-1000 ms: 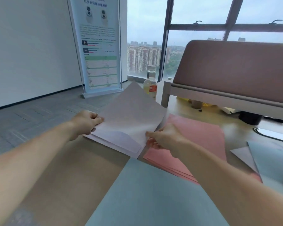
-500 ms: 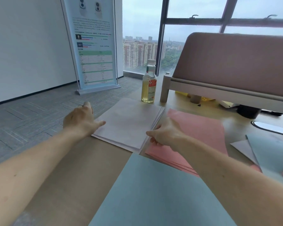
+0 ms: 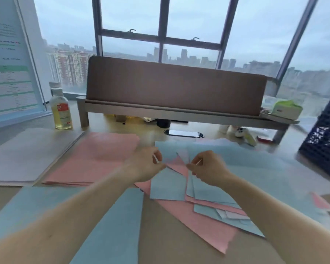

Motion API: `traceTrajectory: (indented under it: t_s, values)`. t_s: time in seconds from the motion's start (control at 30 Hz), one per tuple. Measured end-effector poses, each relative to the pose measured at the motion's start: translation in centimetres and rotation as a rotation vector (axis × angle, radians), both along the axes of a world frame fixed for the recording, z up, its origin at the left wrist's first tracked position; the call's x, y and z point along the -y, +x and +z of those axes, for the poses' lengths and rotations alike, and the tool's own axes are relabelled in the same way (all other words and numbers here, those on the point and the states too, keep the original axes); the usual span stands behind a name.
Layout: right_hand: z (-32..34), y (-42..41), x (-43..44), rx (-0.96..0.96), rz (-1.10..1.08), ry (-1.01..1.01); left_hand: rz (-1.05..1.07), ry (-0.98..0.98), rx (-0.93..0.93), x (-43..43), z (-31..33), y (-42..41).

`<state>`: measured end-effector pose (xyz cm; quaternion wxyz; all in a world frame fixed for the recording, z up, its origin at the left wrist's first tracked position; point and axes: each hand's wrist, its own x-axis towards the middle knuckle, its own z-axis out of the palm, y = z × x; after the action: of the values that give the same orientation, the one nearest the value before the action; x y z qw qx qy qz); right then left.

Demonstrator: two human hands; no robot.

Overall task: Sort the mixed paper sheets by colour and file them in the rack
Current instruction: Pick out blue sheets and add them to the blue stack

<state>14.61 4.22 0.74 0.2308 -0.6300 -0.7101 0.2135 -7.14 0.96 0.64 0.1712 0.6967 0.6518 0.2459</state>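
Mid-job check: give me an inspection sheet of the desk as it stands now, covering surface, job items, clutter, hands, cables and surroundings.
Surface: wooden desk, largely covered in paper.
Job's things: white stack far left; pink stack beside it; blue stack nearest; mixed pile of blue and pink sheets, unsorted; dark mesh rack at right.
Clutter: oil bottle; tissue pack on the shelf.
Hands: left hand and right hand over the mixed pile, grip blurred.
Cables: nothing seen.
Surroundings: window, banner.

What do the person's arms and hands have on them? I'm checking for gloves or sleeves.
Nothing worn shows: the left hand and right hand are bare, without gloves, and both forearms are uncovered to the frame edge. No watch or bracelet is visible; motion blur hides finer detail.
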Motion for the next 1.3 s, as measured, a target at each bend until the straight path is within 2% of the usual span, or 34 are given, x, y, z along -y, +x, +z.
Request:
traceTrajectory:
  t_s: [0.2,0.37,0.47,0.63,0.73,0.9,1.03,1.13,1.2,1.3]
  values:
    - [-0.5,12.8,0.7,0.112,-0.105,0.058,-0.054,-0.166,0.034,-1.8,-0.4,10.4]
    - [-2.0,20.0,1.0,0.209,-0.120,0.045,-0.050,-0.201,0.085,-3.3,-0.1,15.4]
    - [-3.6,22.0,1.2,0.225,-0.070,0.001,-0.013,-0.283,0.133,-4.5,-0.1,18.7]
    - [-6.1,23.0,1.3,0.181,-0.075,0.133,0.113,-0.503,0.456,-6.2,0.2,22.3]
    - [-6.9,23.0,1.5,0.155,-0.078,0.187,0.158,-0.552,0.500,-6.7,0.5,22.8]
    - [-7.1,23.1,1.7,0.158,-0.062,0.191,0.070,-0.443,0.399,-6.9,-0.1,23.8]
    - [-6.3,23.2,2.1,0.073,-0.051,0.204,0.031,-0.245,0.310,-5.7,1.3,22.5]
    - [-4.9,23.0,2.2,-0.018,-0.095,0.249,0.064,-0.084,0.154,-4.7,2.6,18.6]
    - [-4.0,22.7,1.9,-0.057,-0.127,0.205,0.091,-0.135,0.107,-3.8,2.6,15.7]
    - [-2.8,22.2,1.5,-0.016,-0.156,0.006,0.148,-0.328,0.061,-2.2,1.6,12.5]
